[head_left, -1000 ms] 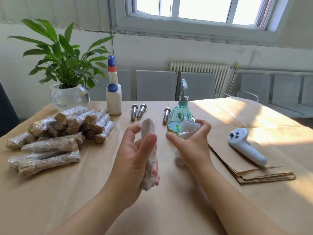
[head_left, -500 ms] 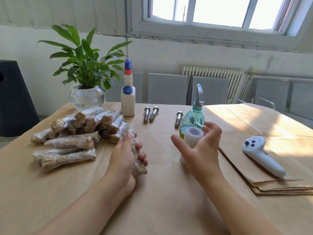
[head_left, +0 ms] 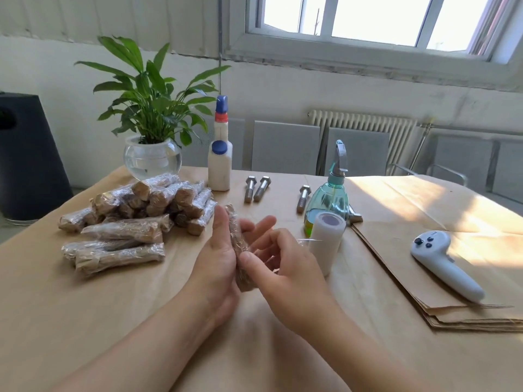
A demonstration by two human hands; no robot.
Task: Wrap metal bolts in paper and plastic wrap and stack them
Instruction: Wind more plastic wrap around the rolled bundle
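Bright room, window above a radiator, grey chairs along the far side. Table [head_left: 85, 321] covered in brown kraft paper; sun patch on its right far corner.

Left hand [head_left: 219, 261] holds a wrapped bolt [head_left: 240, 256] upright over the table's middle, near the front edge; thumb up along its left side, fingers behind it. Bundle is paper under clear film. Right hand [head_left: 283, 267] meets it from the right: thumb pressed on the lower part of the bundle, fingers loosely spread and slightly blurred. A thin strand of film runs from there toward the plastic wrap roll [head_left: 327, 244], which stands on end just right of the hands.

Stack of wrapped bolts [head_left: 135, 216] lies toward the left edge, far rows piled, nearer ones single. Two bare bolts [head_left: 256, 189] side by side near the far edge; a third bolt [head_left: 302, 198] just right of them, beside a green spray bottle [head_left: 329, 200]. White glue bottle [head_left: 220, 162] at far edge, potted plant [head_left: 152, 128] in a glass bowl to its left. Pile of paper sheets [head_left: 424, 284] at the right edge, a white controller [head_left: 444, 264] resting on it. Dark object [head_left: 28, 157] on the floor past the left edge.
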